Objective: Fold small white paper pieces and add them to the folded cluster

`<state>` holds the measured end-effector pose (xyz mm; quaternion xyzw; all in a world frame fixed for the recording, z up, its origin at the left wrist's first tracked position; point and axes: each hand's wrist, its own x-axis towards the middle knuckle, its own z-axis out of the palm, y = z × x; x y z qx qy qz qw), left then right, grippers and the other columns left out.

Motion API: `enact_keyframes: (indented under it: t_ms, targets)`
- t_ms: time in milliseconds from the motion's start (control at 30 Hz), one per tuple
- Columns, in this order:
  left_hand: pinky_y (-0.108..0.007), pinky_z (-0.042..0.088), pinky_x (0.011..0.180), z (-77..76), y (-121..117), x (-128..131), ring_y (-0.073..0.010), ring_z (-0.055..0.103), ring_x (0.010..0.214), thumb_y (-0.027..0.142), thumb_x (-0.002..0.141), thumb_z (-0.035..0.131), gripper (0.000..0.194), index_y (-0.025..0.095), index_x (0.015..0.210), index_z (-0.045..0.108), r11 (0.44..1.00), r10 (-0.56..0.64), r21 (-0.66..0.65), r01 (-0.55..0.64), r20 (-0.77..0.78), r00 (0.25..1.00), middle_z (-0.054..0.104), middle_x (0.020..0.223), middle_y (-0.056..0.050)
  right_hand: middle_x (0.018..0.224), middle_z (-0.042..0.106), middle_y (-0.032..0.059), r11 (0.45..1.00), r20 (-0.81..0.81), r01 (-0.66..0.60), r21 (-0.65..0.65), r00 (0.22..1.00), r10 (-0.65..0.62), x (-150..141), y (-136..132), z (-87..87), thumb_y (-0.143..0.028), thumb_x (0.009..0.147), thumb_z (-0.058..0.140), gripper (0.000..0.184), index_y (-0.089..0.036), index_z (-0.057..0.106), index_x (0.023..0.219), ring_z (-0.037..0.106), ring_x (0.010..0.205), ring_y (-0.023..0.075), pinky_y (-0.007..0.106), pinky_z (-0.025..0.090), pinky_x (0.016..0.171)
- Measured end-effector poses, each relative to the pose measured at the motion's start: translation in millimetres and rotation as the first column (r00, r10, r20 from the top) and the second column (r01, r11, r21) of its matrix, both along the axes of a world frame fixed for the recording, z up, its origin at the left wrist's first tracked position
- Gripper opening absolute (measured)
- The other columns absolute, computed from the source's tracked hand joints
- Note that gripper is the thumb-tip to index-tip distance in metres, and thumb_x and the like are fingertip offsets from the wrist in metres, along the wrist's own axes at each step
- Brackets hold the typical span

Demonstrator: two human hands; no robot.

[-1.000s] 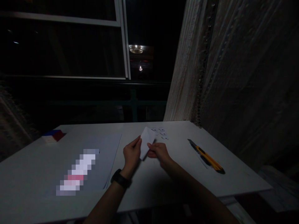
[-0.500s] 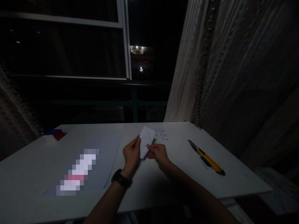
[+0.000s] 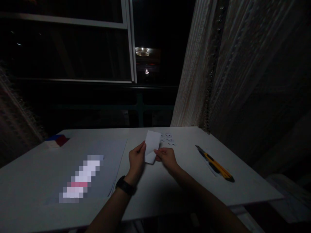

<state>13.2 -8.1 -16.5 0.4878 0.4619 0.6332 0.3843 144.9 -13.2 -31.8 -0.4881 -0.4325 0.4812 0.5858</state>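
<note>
Paper, white and apparently folded into a narrow piece, is being held up between the two hands, above the white desk. The left hand is pinching its left edge with thumb and fingers, and the right hand is gripping its lower right edge, thumb showing on the near face and the other fingers curling partly out of sight. Both hands seem to be steadying or adjusting the piece; whether a crease is being pressed is too dim to tell. Handling it from this hold seems to call for a firm left pinch and light guiding by the right fingers, so that the layers are not slipping.

Small marked pieces are lying just beyond the right hand, partly behind the paper. Well to the right of that hand, a yellow and black utility knife is resting with its blade pointing away from the person. Large paper sheets are lying left of the left hand, and a blue, red and white block is sitting farther out that way.

No brand or label is showing legibly: a pixelated patch is covering part of the sheets, and the small pieces' marks are too tiny to read.
</note>
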Motion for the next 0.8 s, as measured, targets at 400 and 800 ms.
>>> enact_keyframes:
  t_ms: [400, 800]
  targets:
    - [-0.034, 0.045, 0.086, -0.5, -2, 0, -0.0219, 0.061, 0.096, 0.034, 0.074, 0.059, 0.034, 0.016, 0.101, 0.065, 0.998, 0.051, 0.029, -0.049, -0.084, 0.995, 0.066, 0.104, -0.008, 0.051, 0.064, 0.0051, 1.000, 0.105, -0.002, -0.004, 0.994, 0.002, -6, 0, -7.9, -0.046, 0.057, 0.068, 0.034, -0.013, 0.063, 0.058, 0.059, 0.046, 0.0150, 0.025, 0.047, 0.047]
    - [-0.035, 0.047, 0.084, -0.8, -3, 1, -0.0222, 0.062, 0.094, 0.033, 0.073, 0.061, 0.035, 0.015, 0.102, 0.065, 0.995, 0.096, 0.036, -0.094, -0.036, 0.995, 0.066, 0.103, -0.009, 0.059, 0.066, 0.0062, 0.996, 0.023, -0.093, -0.001, 0.995, 0.093, -11, -11, -3.1, -0.051, 0.058, 0.067, 0.040, -0.011, 0.064, 0.064, 0.061, 0.053, 0.0159, 0.027, 0.050, 0.055]
